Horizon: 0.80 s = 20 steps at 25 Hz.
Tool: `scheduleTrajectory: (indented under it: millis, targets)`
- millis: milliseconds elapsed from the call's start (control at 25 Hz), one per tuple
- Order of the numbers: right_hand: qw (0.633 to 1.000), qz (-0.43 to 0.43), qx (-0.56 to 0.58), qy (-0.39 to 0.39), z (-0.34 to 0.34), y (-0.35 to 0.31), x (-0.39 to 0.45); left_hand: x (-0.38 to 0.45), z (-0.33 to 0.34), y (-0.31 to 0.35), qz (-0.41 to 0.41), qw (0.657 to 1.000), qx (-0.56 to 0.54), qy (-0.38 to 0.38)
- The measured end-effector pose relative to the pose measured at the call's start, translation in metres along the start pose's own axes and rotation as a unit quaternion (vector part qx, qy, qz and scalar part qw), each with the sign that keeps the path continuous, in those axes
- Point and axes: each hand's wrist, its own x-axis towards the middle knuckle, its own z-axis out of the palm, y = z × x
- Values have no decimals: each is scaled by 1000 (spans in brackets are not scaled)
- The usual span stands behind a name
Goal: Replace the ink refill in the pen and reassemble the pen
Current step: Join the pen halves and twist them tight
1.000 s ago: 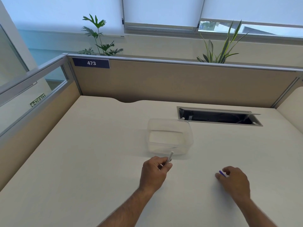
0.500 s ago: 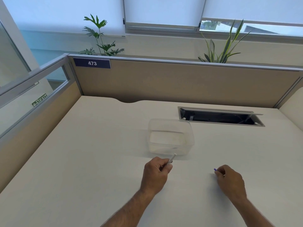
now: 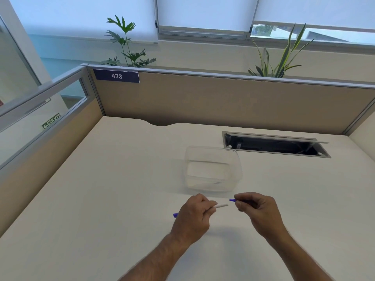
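My left hand (image 3: 194,217) grips a white pen barrel (image 3: 221,206) whose open end points right; a blue end (image 3: 175,215) sticks out of the fist on the left. My right hand (image 3: 257,209) pinches a small blue pen piece (image 3: 232,200), only its tip showing past the fingertips. A short gap separates the blue tip from the barrel's end. Both hands hover just above the desk (image 3: 101,209), in front of the clear container.
A clear plastic container (image 3: 213,169) stands just behind the hands, with something small and faint on its floor. An open cable slot (image 3: 274,146) lies at the back right of the desk. Beige partition walls (image 3: 223,102) close the back and left sides.
Both hands have lifted and come together. The barrel has turned from upright-tilted to lying level, pointing right. The right hand has carried the blue piece left, close to the barrel's end.
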Motion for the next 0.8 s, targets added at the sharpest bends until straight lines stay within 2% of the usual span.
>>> scheduleTrajectory:
  millis: [280, 560, 800]
  targets:
    - [997, -56, -46, -25, 2, -4, -1, 3, -7, 2, 30, 999, 28, 27]
    - [990, -100, -86, -46, 2, -4, -2, 2, -7, 5, 47, 998, 36, 9]
    - [994, -67, -39, -83, 3, -5, -3, 2, -8, 10, 72, 996, 46, -17]
